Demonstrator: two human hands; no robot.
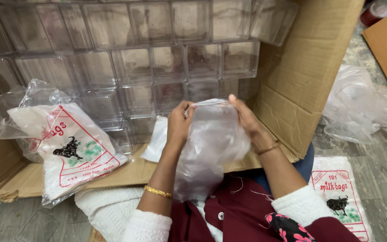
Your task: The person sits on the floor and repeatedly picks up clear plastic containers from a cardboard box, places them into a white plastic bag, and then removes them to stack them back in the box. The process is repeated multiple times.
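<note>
Nearest me, my left hand (178,122) and right hand (247,117) both pinch the top edge of a clear plastic bag (207,148), which hangs over my lap, just in front of the cardboard box (301,80). Left of the bag sits a printed pack of bags (68,148) (a second pack (339,197) lies right of it). Beyond the bag, clear plastic containers (166,62) stack up inside the box.
</note>
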